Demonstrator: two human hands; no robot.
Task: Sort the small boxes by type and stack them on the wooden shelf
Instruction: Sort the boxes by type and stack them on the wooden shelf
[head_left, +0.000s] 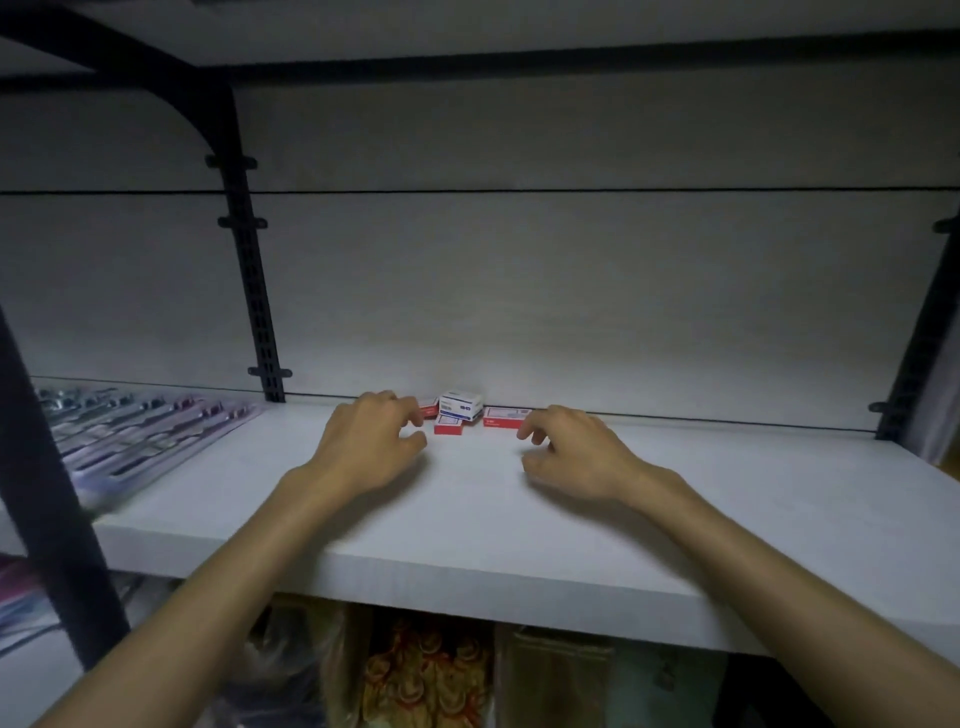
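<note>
- My left hand (371, 444) and right hand (569, 452) hover with loosely curled fingers, holding nothing, just in front of the small white-and-blue cardboard box (461, 406).
- That box sits atop small red-and-white boxes (449, 426), another red one (503, 417) just right of it, all on the pale wooden shelf (467, 519) by its back wall.
- Risk, I judge: nudging the white box could topple it off.
- My left fingers partly hide one red box; labels are unreadable.
- Blurred packaged goods (140, 431) lie far left of the white box.

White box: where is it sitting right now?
In the head view, the white box sits at the shelf's back, against the wall, atop red boxes, between the left hand and right hand.
</note>
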